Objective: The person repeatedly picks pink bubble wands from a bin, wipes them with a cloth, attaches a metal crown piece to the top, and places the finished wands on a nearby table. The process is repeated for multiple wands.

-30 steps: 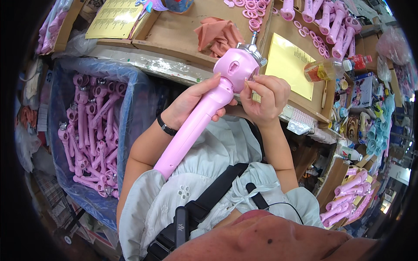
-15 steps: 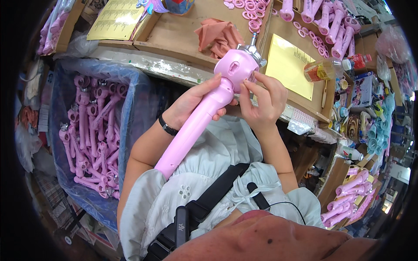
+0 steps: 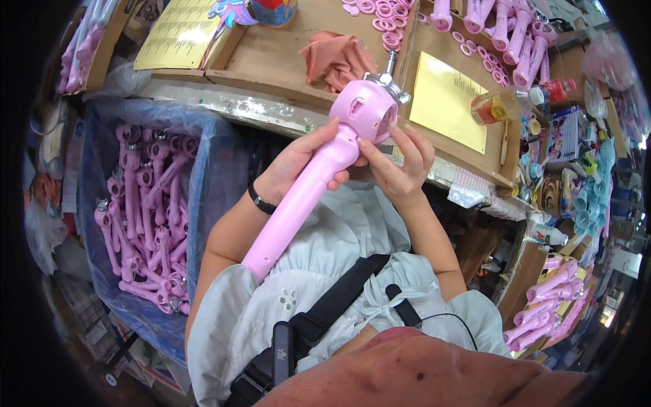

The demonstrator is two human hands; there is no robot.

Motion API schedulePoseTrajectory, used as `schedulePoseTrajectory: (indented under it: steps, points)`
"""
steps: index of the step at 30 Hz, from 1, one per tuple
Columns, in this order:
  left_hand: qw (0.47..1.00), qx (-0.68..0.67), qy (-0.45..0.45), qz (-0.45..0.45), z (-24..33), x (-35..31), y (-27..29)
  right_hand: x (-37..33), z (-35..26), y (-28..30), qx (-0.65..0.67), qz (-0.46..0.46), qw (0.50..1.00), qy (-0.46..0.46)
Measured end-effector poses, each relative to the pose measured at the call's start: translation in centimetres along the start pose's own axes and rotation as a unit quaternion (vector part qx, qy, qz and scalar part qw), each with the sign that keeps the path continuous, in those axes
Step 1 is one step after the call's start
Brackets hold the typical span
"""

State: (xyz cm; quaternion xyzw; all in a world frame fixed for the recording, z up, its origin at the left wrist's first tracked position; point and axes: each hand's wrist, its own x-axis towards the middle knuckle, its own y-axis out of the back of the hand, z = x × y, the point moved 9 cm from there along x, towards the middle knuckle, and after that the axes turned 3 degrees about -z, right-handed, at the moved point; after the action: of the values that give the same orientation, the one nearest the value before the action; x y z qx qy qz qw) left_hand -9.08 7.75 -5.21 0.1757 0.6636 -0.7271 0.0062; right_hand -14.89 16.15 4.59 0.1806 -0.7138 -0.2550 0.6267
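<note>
A pink toy wand [image 3: 293, 207] slants across my front, its long handle reaching down to my light sleeve. Its round, hollow head [image 3: 358, 108] has cut-out openings and a tiny red mark beside one of them. A shiny silver fitting [image 3: 388, 85] with a thin rod caps the far end. My left hand [image 3: 298, 161] is closed around the neck just below the head, thumb on top. On the other side, my right hand [image 3: 401, 164] has its thumb against the neck and its fingertips by the head's side opening. Whether those fingers pinch a small part is hidden.
At left stands a blue-lined bin [image 3: 91, 203] full of pink wands. Ahead, cardboard trays on the bench hold an orange cloth [image 3: 339, 60], pink rings [image 3: 386, 26], a yellow sheet [image 3: 447, 102] and a bottle [image 3: 498, 106]. More wands [image 3: 549, 298] lie at lower right.
My right thumb has shifted from the wand's head down to its neck. The head has turned slightly, showing more of the side opening. My left hand keeps its grip.
</note>
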Motion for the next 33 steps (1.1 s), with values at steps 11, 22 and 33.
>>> schedulePoseTrajectory:
  steps: [11,22,33]
  points:
    - [0.999,0.025,-0.008,0.031,-0.1,-0.1,0.2,1.8,4.7,-4.3,0.335,-0.105,0.898,-0.265]
    - [0.993,0.105,-0.044,0.004,1.6,-0.7,-1.7,-0.1,5.1,-1.8,0.406,0.043,0.858,-0.311]
    - [0.838,0.325,-0.417,-0.136,11.7,1.3,-11.8,-6.8,-3.8,-10.2,0.585,-0.318,0.609,-0.432]
